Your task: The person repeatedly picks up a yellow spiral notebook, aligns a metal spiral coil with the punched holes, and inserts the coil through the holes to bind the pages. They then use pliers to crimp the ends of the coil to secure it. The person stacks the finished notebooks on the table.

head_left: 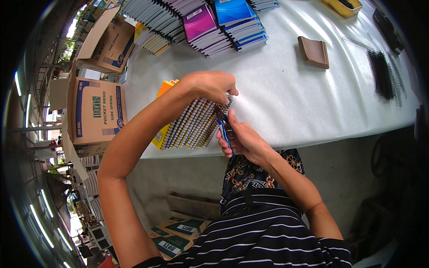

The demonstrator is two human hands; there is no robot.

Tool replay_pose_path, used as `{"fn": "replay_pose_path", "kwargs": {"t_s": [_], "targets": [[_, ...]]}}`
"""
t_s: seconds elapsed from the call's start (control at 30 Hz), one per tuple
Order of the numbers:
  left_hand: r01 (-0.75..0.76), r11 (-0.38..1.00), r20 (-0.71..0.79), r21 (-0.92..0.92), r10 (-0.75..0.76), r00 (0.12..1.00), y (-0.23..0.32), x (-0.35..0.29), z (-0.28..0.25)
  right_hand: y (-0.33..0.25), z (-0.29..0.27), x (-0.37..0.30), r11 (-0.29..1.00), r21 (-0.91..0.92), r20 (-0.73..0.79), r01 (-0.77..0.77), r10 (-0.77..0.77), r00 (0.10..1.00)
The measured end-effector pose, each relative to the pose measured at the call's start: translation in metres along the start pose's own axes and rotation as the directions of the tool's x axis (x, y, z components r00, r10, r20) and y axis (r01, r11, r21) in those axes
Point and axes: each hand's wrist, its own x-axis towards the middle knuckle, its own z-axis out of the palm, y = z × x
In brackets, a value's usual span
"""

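Note:
A slanted stack of small spiral-bound notebooks [190,123] with yellow covers lies near the table's front edge, coils facing up. My left hand [212,86] bends over the stack's right end, fingers curled and closed on the end of a spiral notebook; its fingertips are partly hidden. From the lower right, my right hand [245,140] grips pliers with blue handles [225,134]. The dark jaws of the pliers meet the coil ends just beneath my left fingers. Whether the jaws are closed on a wire, I cannot tell.
Piles of notebooks with purple [199,23] and blue [233,11] covers stand at the back. Cardboard boxes [99,109] flank the table's left side. A brown curved block [313,52], loose black coils [380,76] and a yellow tray [344,6] lie to the right.

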Motion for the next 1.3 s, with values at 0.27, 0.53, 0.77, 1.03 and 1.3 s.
{"fn": "replay_pose_path", "kwargs": {"t_s": [0.27,0.53,0.77,1.03,1.3], "targets": [[0.036,0.999,0.001,0.01,-0.036,0.999,0.003,0.002,0.002,-0.001,0.008,-0.003,0.999,0.04,-0.067,0.03,-0.027,0.997],[0.032,0.995,0.026,0.093,-0.035,0.999,0.009,0.004,0.005,0.008,0.0,-0.004,1.0,0.007,0.031,-0.008,0.008,0.999],[0.059,0.998,0.043,0.027,-0.06,0.997,0.005,0.003,0.003,0.003,0.006,-0.005,0.999,0.041,-0.067,0.0,0.003,0.998],[0.037,0.996,-0.005,0.079,-0.037,0.999,0.004,0.009,0.003,0.0,-0.004,0.005,0.998,0.046,-0.018,-0.046,0.047,0.999],[0.061,0.998,0.001,0.018,-0.061,0.998,0.008,0.01,0.005,0.003,-0.008,-0.004,0.998,0.044,-0.064,-0.049,0.052,0.997]]}}
